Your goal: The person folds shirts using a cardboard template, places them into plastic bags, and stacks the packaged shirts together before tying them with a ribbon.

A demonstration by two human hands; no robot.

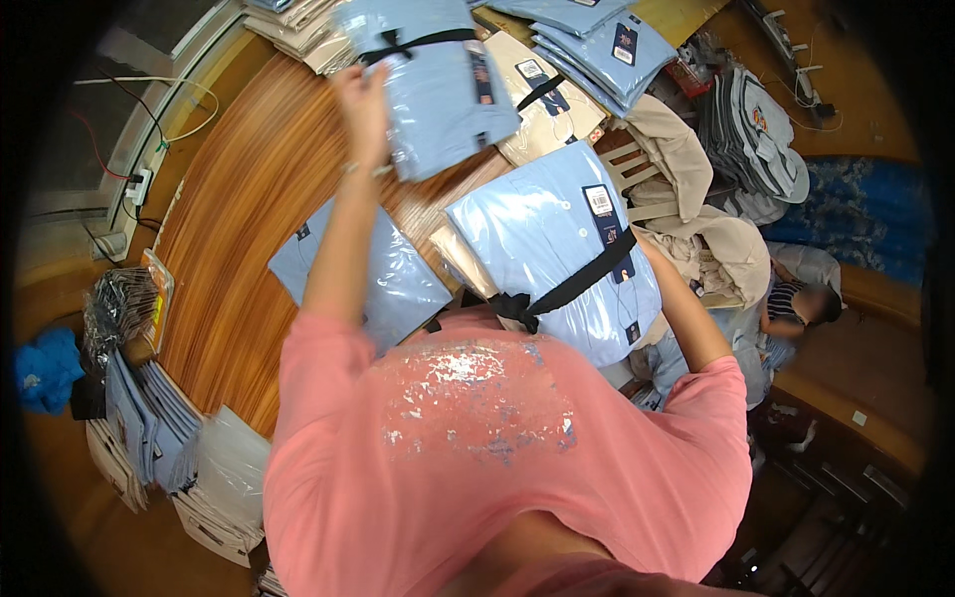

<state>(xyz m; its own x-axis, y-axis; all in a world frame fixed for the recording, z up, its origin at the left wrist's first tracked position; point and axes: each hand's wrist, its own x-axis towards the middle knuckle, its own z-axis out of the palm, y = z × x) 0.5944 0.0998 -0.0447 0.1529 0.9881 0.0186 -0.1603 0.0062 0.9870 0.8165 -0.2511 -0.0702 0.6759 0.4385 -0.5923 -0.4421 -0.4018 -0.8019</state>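
A bundle of folded light-blue shirts point(438, 109) in clear plastic, tied with a black ribbon, lies at the far side of the table. My left hand point(364, 111) grips its left edge near the knot; the fingers are somewhat blurred. Close to my chest, a second tied blue shirt bundle point(542, 234) stands tilted, with tags and a black ribbon on it. My right forearm point(688, 306) runs along its right side, and the hand itself is hidden behind the bundle. Another packed blue shirt point(398, 274) lies flat under my left forearm.
The wood-grained table point(234, 219) curves along the left. Beige packed shirts point(532, 99) and more blue packs point(607, 55) are stacked at the back. A chair draped with beige cloth point(716, 249) stands right. Further right sits another person point(801, 303). Several shirt stacks point(149, 418) are at lower left.
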